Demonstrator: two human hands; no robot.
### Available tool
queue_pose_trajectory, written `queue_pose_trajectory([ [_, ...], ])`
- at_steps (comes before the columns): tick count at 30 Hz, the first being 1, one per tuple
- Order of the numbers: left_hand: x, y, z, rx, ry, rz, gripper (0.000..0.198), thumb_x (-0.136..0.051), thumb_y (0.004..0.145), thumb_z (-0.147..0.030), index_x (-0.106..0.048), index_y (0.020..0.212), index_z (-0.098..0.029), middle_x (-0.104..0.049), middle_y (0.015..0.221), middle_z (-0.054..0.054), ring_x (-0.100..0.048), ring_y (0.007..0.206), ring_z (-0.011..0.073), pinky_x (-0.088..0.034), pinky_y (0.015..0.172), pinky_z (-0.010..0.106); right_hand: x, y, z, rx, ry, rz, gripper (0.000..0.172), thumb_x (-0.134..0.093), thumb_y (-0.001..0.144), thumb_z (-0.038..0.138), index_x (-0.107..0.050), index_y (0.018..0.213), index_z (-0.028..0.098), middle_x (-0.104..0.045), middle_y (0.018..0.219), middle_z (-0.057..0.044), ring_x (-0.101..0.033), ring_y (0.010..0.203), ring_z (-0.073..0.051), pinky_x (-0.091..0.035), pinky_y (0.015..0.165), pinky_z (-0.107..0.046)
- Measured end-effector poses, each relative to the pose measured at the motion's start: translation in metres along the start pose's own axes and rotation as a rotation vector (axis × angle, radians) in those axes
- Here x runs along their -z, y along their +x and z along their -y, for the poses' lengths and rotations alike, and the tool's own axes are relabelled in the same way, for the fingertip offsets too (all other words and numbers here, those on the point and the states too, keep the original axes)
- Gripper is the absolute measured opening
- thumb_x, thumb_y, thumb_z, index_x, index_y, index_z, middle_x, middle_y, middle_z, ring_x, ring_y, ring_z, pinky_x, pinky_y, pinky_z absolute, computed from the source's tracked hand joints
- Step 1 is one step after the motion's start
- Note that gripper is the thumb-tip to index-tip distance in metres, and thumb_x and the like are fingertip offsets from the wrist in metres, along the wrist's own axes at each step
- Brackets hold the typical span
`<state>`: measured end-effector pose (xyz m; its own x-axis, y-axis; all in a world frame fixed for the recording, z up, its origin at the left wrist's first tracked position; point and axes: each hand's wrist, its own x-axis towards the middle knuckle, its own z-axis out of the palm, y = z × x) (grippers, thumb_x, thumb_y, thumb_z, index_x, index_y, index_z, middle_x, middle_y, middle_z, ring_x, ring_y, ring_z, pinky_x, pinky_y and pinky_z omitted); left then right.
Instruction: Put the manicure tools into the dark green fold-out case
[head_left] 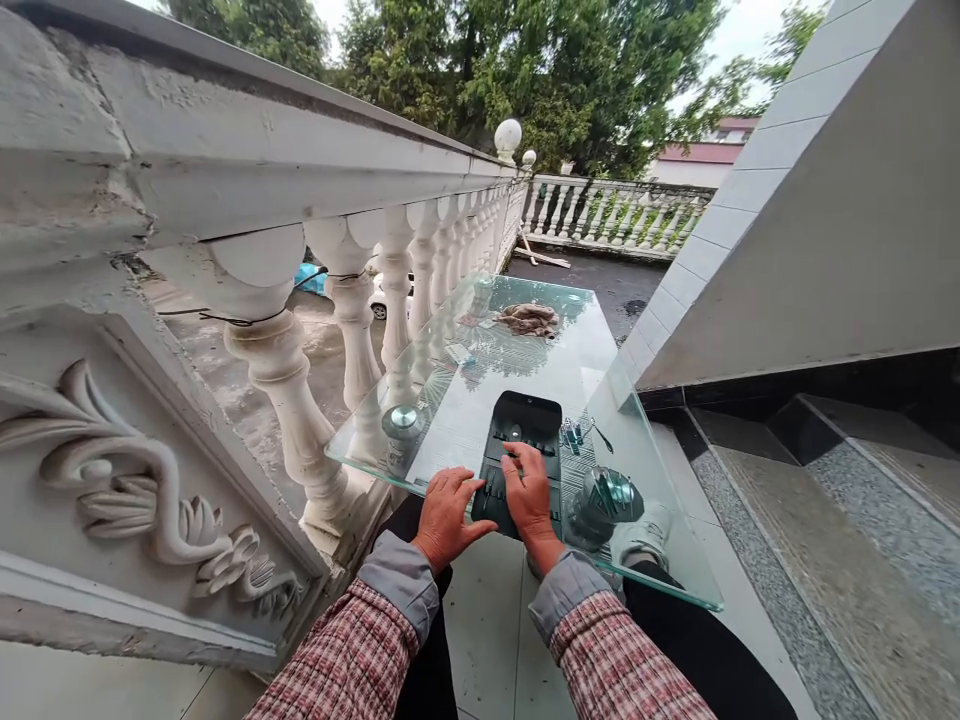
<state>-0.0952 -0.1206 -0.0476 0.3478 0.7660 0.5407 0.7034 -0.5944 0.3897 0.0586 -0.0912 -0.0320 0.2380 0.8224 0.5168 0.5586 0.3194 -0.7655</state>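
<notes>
Tool case (523, 425) lies on the worktop (465, 395), close to its near edge. At the case's 6 o'clock, the left hand (446, 515) rests on its near corner, and the right hand (531, 490) lies flat on the case beside it. Small clips (574, 433) sit just beside the case at 3 o'clock, a round cap (403, 418) at 9 o'clock, and a rag (529, 319) well apart at 12. The balustrade (352, 300) runs along the worktop's 9 o'clock side, the steps (825, 480) along its 3 o'clock side.

Soft overcast daylight, sharp focus, tree reflections on the glass table (480, 400), wide-angle bending at the edges.
</notes>
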Motion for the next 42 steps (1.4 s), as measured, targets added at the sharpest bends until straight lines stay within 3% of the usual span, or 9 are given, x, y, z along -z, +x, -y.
queue_pose_trajectory([
  [3, -0.002, 0.000, -0.001, 0.004, 0.021, 0.001, 0.053, -0.072, 0.066, -0.049, -0.058, 0.108, -0.021, -0.058, 0.114, 0.011, -0.050, 0.110, 0.0296, -0.036, 0.097, 0.049, 0.035, -0.001, -0.017, -0.013, -0.076, -0.104, 0.030, -0.043, 0.081, 0.037, -0.059, 0.098, 0.018, -0.057, 0.104, -0.010, -0.050, 0.099, -0.020, -0.043, 0.081, -0.035],
  [8, -0.001, -0.001, 0.000, -0.017, 0.037, 0.021, 0.052, -0.071, 0.067, -0.049, -0.059, 0.107, -0.019, -0.057, 0.117, 0.012, -0.048, 0.113, 0.0301, -0.035, 0.099, 0.048, 0.114, -0.004, -0.068, -0.104, -0.276, -0.273, 0.030, -0.043, 0.075, 0.034, -0.061, 0.090, 0.014, -0.057, 0.091, -0.013, -0.048, 0.089, -0.025, -0.037, 0.084, -0.043],
  [11, 0.001, -0.004, 0.000, -0.046, 0.036, 0.043, 0.064, -0.071, 0.064, -0.054, -0.055, 0.115, -0.018, -0.054, 0.122, 0.013, -0.047, 0.115, 0.0302, -0.033, 0.101, 0.048, 0.137, -0.009, -0.090, -0.135, -0.365, -0.288, 0.032, -0.042, 0.074, 0.034, -0.061, 0.087, 0.012, -0.056, 0.085, -0.014, -0.048, 0.082, -0.025, -0.038, 0.079, -0.043],
  [19, 0.002, -0.011, -0.002, -0.044, 0.054, 0.081, 0.043, -0.065, 0.077, -0.040, -0.056, 0.115, -0.022, -0.055, 0.125, 0.008, -0.047, 0.119, 0.0258, -0.028, 0.105, 0.047, 0.123, -0.011, -0.100, -0.079, -0.498, -0.149, 0.028, -0.045, 0.076, 0.037, -0.063, 0.084, 0.017, -0.057, 0.086, -0.011, -0.046, 0.088, -0.024, -0.033, 0.084, -0.040],
  [26, 0.001, -0.014, -0.009, 0.018, 0.079, 0.094, 0.042, -0.065, 0.077, -0.037, -0.055, 0.115, -0.023, -0.054, 0.127, 0.007, -0.045, 0.121, 0.0234, -0.024, 0.107, 0.048, 0.126, -0.011, -0.103, -0.088, -0.528, -0.118, 0.025, -0.043, 0.076, 0.034, -0.061, 0.073, 0.017, -0.056, 0.078, -0.011, -0.045, 0.084, -0.024, -0.032, 0.080, -0.040],
  [42, 0.006, -0.007, -0.017, 0.063, 0.102, 0.145, 0.041, -0.067, 0.075, -0.032, -0.055, 0.111, -0.020, -0.053, 0.126, 0.009, -0.045, 0.120, 0.0239, -0.022, 0.107, 0.050, 0.129, -0.008, -0.093, -0.184, -0.343, -0.157, 0.012, -0.044, 0.072, 0.027, -0.053, 0.067, 0.020, -0.054, 0.074, -0.010, -0.045, 0.084, -0.025, -0.032, 0.081, -0.039],
])
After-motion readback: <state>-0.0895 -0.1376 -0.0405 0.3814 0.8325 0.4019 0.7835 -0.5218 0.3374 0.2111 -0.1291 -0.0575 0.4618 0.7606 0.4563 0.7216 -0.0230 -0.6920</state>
